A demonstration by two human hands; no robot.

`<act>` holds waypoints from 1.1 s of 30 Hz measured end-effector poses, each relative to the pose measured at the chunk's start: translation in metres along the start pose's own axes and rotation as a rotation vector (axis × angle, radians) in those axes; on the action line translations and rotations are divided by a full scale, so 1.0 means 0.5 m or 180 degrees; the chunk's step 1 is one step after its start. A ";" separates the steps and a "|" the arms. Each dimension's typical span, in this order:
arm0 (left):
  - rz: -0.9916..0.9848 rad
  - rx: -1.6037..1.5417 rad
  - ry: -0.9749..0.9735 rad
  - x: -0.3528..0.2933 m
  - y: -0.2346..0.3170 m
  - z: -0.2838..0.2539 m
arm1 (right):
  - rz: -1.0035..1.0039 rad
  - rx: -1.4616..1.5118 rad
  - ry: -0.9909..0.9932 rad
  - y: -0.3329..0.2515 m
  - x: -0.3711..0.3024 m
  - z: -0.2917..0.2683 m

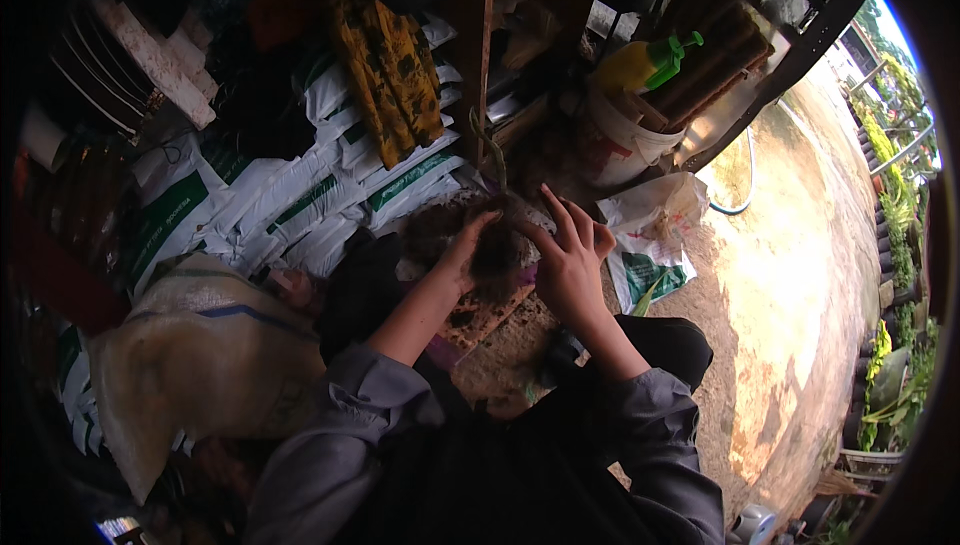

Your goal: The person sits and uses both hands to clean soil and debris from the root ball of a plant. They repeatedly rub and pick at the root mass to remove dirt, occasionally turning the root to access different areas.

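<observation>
My left hand (463, 253) grips the side of a dark, fibrous root ball (497, 255) with its fingers closed. From the top of the clump rises a plant's thin green stem (497, 163), leaning toward the wooden post. My right hand (574, 263) is on the other side, its fingers stretched and apart, one fingertip at the edge of the roots. Beneath both hands lies a soil-strewn sack (470, 323) with purple edges; dark crumbs are scattered over it. The underside of the clump is blurred.
White and green filled bags (310, 180) are piled at the left, behind a large woven sack (215, 350). A white bucket (630, 145) holds a sprayer bottle with a green top (668, 60). Beside it lies a crumpled plastic bag (655, 220). A wooden post (486, 45) stands ahead.
</observation>
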State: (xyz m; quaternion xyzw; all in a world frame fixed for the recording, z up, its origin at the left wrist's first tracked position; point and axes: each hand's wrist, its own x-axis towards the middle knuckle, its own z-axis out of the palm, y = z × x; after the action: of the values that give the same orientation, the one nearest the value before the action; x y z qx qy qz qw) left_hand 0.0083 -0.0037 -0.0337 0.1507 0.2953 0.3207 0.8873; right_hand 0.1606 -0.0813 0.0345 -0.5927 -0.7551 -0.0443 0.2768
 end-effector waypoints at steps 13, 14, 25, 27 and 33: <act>0.0413 -0.0303 -0.0502 -0.018 0.013 -0.010 | -0.0105 0.0269 0.0130 -0.022 0.007 -0.023; 0.0478 -0.0234 -0.0451 -0.017 0.012 -0.010 | -0.0116 0.0189 0.0008 -0.024 0.010 -0.025; 0.0573 -0.0387 -0.0311 -0.032 0.020 0.045 | -0.0126 -0.0156 -0.0065 -0.034 0.024 -0.023; 0.0640 -0.0234 -0.0171 -0.023 0.021 0.042 | -0.0235 -0.0223 0.0026 -0.033 0.021 -0.020; 0.1076 0.0594 0.0301 0.025 0.014 -0.003 | -0.0127 -0.0229 -0.0044 -0.036 0.026 -0.007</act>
State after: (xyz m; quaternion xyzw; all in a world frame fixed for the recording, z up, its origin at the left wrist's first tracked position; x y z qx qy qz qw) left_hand 0.0118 0.0099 -0.0371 0.2645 0.3355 0.4431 0.7881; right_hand 0.1435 -0.0765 0.0481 -0.5874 -0.7665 -0.0728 0.2491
